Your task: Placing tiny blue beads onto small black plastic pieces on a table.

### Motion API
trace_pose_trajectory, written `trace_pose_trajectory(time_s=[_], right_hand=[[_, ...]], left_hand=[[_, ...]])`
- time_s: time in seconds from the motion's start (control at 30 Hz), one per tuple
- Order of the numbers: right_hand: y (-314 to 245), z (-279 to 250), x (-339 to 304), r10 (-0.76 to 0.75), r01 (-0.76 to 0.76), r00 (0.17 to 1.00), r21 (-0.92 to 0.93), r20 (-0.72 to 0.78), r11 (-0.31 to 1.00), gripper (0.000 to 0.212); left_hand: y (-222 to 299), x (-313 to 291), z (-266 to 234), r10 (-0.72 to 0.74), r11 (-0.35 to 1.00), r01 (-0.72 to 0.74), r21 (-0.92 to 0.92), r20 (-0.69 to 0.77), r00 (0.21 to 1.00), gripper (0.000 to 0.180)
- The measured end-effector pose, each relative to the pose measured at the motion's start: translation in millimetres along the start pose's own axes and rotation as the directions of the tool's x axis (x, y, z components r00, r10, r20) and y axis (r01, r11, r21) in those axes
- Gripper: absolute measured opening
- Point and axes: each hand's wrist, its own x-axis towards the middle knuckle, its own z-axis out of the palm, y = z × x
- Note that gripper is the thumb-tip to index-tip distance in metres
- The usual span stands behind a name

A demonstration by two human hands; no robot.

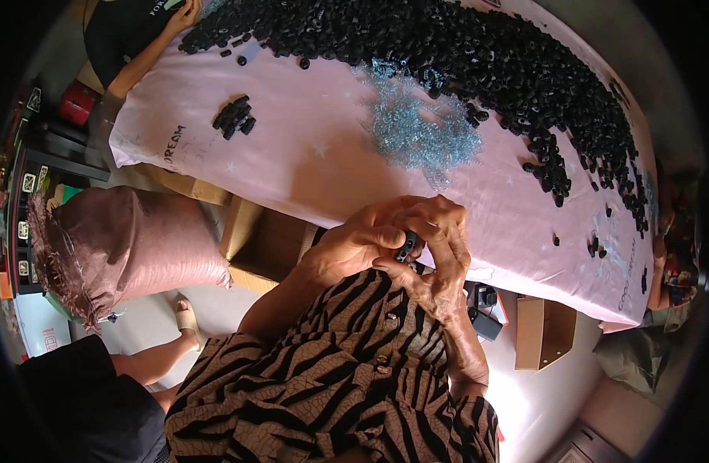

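Observation:
Close to my chest, at the near edge of the table, both hands work together on one small black plastic cord lock (406, 245) with round holes in its side. My left hand (353, 241) pinches it from the left, thumb on top. From the right, the fingers of my right hand (439, 251) curl around the same piece. Whether a spring sits in it is hidden by the fingers. Beyond my hands lies a loose heap of small shiny metal springs (424, 127). A huge pile of black plastic pieces (478, 50) stretches across the far side.
A pink cloth (293, 154) covers the table; a small cluster of black pieces (235, 117) lies at left. Below stand an open carton (266, 239), a stuffed sack (138, 243) and another carton (543, 333). Another person's arm (150, 50) reaches in far left; someone's leg (150, 366) shows lower left.

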Motion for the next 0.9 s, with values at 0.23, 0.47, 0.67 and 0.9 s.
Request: trace_pose_trajectory(time_s=[0.23,0.47,0.67,0.9], right_hand=[[4.1,-2.0,3.5,-0.152,0.153,0.988,-0.075,0.014,0.985,0.053],[-1.1,-3.5,4.1,-0.112,0.112,0.994,-0.023,-0.014,0.993,0.043],[5.5,-1.0,-0.8,-0.123,0.123,0.992,0.007,-0.030,0.992,0.035],[1.8,-1.9,-1.0,-0.078,0.078,0.997,-0.027,-0.006,0.997,0.034]], left_hand=[[3.8,-1.2,13.9,-0.035,0.999,0.035,-0.041,0.011,0.999,0.077],[-0.6,-5.4,9.4,-0.117,0.976,0.121,-0.178,0.038,0.992,0.076],[-2.5,-0.6,8.9,-0.082,0.967,0.095,-0.237,0.065,0.994,0.076],[-2.1,-0.4,4.4,-0.074,0.961,0.100,-0.259,0.106,0.992,0.074]])
